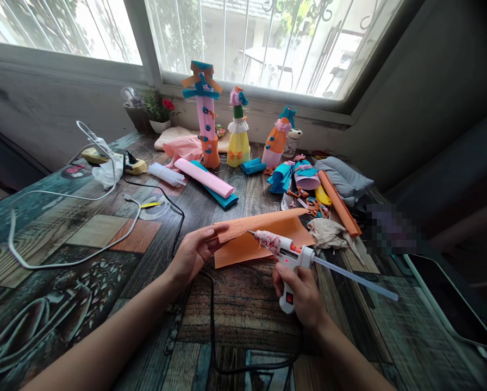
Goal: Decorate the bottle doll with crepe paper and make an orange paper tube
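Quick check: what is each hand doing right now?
Left hand: pinching the folded edge of the orange crepe paper.
Right hand: closed around the glue gun, nozzle at the paper.

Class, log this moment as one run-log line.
left hand: holds orange crepe paper | right hand: grips glue gun, nozzle at paper

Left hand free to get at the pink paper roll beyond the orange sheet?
Probably not right away: the left hand pinches the orange crepe sheet's edge. The pink paper roll lies ahead on bare table, path unobstructed, so letting go comes first.
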The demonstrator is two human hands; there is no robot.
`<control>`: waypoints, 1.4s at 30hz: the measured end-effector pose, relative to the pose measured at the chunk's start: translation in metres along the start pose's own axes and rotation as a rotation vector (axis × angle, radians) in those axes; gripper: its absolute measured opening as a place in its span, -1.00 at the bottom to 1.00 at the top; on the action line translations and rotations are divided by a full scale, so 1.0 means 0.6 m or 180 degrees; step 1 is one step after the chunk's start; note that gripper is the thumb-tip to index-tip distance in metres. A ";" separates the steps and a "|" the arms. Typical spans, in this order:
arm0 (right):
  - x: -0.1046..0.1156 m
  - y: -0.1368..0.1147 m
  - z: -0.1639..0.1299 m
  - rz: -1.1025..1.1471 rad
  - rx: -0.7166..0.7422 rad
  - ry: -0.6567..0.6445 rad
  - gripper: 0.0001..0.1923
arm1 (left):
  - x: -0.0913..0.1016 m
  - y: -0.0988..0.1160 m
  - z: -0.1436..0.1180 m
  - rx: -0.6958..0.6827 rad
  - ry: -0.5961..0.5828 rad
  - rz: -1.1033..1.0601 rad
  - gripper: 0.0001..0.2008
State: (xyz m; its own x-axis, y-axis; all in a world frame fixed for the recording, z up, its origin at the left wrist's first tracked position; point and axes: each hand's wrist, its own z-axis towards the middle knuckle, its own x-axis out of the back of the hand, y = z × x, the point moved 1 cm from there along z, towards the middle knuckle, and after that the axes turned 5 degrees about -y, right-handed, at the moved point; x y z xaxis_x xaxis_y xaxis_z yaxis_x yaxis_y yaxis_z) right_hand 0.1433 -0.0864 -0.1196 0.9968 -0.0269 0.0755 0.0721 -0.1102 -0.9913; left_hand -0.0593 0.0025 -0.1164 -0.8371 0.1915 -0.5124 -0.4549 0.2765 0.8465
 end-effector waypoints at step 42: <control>0.015 0.003 0.007 0.0392 0.0027 0.0293 -0.56 | -0.003 0.010 0.003 0.0012 0.0130 -0.0108 -0.73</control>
State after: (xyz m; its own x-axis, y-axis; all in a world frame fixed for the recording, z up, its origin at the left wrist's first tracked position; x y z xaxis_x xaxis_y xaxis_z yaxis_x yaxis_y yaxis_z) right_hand 0.1525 -0.0824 -0.1209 0.9907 -0.1308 -0.0375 -0.0498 -0.0921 -0.9945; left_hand -0.0598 0.0056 -0.1106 -0.8329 0.1433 -0.5345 -0.4823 0.2858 0.8281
